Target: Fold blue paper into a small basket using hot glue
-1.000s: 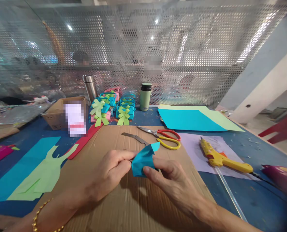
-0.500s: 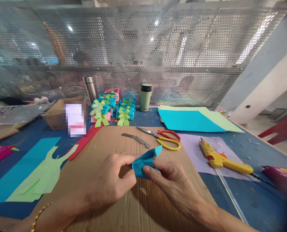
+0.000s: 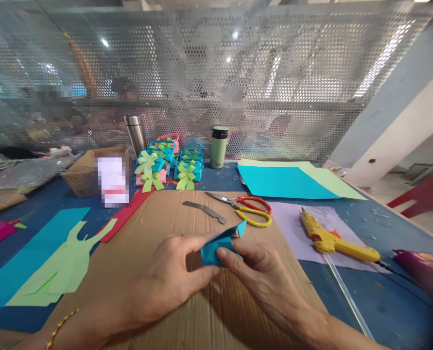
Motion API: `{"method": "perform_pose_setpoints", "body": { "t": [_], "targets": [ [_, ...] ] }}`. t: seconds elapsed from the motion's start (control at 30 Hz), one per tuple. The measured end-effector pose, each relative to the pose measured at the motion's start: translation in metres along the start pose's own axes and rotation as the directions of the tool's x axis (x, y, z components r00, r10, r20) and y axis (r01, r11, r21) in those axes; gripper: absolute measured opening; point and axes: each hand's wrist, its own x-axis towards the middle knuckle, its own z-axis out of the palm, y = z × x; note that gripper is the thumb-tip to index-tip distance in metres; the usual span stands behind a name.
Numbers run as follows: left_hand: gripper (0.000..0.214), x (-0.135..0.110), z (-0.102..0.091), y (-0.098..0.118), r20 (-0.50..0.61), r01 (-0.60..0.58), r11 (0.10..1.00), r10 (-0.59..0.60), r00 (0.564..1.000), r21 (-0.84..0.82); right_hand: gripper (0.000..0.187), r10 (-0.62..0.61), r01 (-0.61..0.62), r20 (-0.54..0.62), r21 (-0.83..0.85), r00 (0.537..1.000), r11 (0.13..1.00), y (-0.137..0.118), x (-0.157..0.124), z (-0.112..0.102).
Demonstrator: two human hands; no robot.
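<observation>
A small folded piece of blue paper (image 3: 219,243) sits between both hands just above a brown cardboard sheet (image 3: 201,311). My left hand (image 3: 165,282) pinches its left side with thumb and forefinger. My right hand (image 3: 260,277) grips its right side, thumb on top and fingers curled behind. One blue corner sticks up past my right fingers.
Beyond the hands lie a metal blade (image 3: 205,211) and red-and-yellow scissors (image 3: 245,208). A yellow glue gun (image 3: 333,239) lies to the right on white paper. Blue and green sheets (image 3: 292,181), finished paper baskets (image 3: 172,163), two flasks and a carton (image 3: 85,172) stand farther back. Paper scraps (image 3: 48,262) lie left.
The blue paper has been folded flatter and smaller between my fingers. My left thumb has slid forward under it; both hands stay in about the same place.
</observation>
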Motion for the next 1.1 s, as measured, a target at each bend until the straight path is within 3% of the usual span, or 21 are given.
{"method": "perform_pose_setpoints", "body": {
  "t": [0.3, 0.53, 0.67, 0.87, 0.97, 1.1],
  "targets": [
    [0.037, 0.006, 0.000, -0.006, -0.053, -0.037, 0.998, 0.034, 0.998, -0.055, 0.030, -0.040, 0.037, -0.014, -0.139, 0.999, 0.990, -0.010, -0.005, -0.006],
    [0.035, 0.008, -0.004, 0.000, -0.035, 0.027, 0.993, -0.032, 0.999, -0.116, 0.020, -0.216, 0.186, -0.064, -0.317, 0.974, 0.930, -0.010, -0.010, -0.006],
    [0.031, 0.010, -0.003, -0.003, -0.072, 0.017, 0.994, -0.025, 0.997, -0.106, 0.027, -0.396, 0.289, -0.150, -0.464, 0.906, 0.837, -0.003, -0.011, -0.007],
    [0.025, 0.012, -0.001, -0.011, -0.117, 0.000, 0.998, -0.008, 0.993, -0.068, 0.027, -0.578, 0.432, -0.144, -0.527, 0.803, 0.732, -0.005, -0.008, -0.019],
    [0.026, 0.012, -0.002, -0.009, -0.119, 0.024, 0.997, -0.034, 0.992, -0.078, 0.026, -0.598, 0.433, -0.168, -0.542, 0.784, 0.720, -0.006, -0.005, -0.026],
    [0.029, 0.012, -0.006, -0.008, -0.134, 0.037, 0.992, -0.054, 0.990, -0.122, 0.022, -0.582, 0.386, -0.285, -0.522, 0.762, 0.760, -0.008, 0.002, -0.039]
  ]
}}
